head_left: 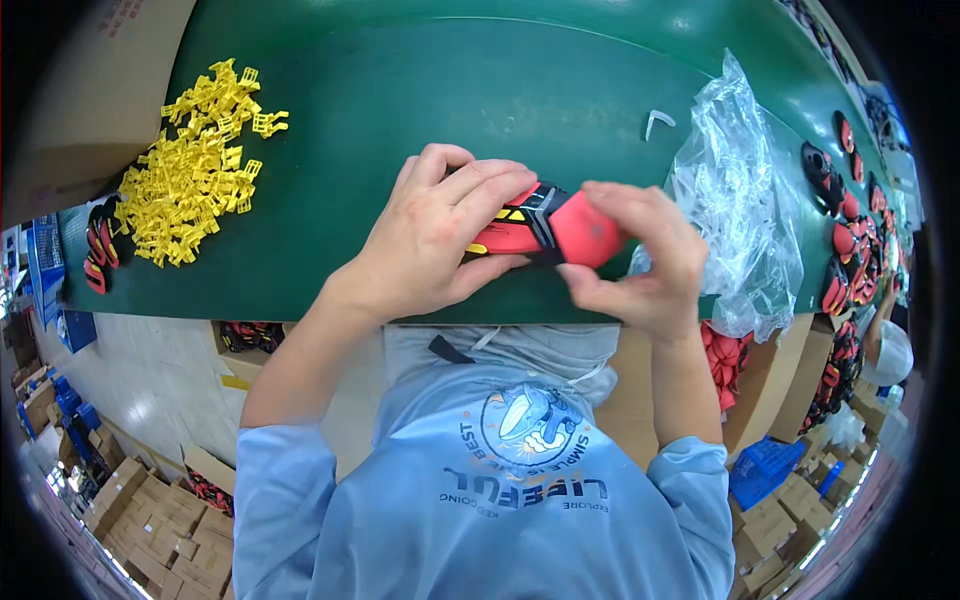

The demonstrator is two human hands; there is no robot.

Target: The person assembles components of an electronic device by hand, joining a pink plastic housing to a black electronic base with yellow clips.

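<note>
Above the near edge of the green table (400, 90), both hands meet on a red-and-black plastic toy part (510, 238) with yellow bits on its side. My left hand (425, 235) wraps round its left end, fingers over the top and thumb beneath. A rounded red piece (588, 230) sits at the part's right end, touching the black band there. My right hand (655, 250) pinches this red piece between thumb and fingers, slightly blurred. Whether the red piece is fixed to the part, I cannot tell.
Small yellow plastic clips (190, 180) lie heaped at left, beside a cardboard box (85, 110) and red-black parts (102, 240). At right lie a clear plastic bag (735, 190), a white bent piece (657, 122) and more red-black parts (850, 250). A carton (770, 385) stands below the edge.
</note>
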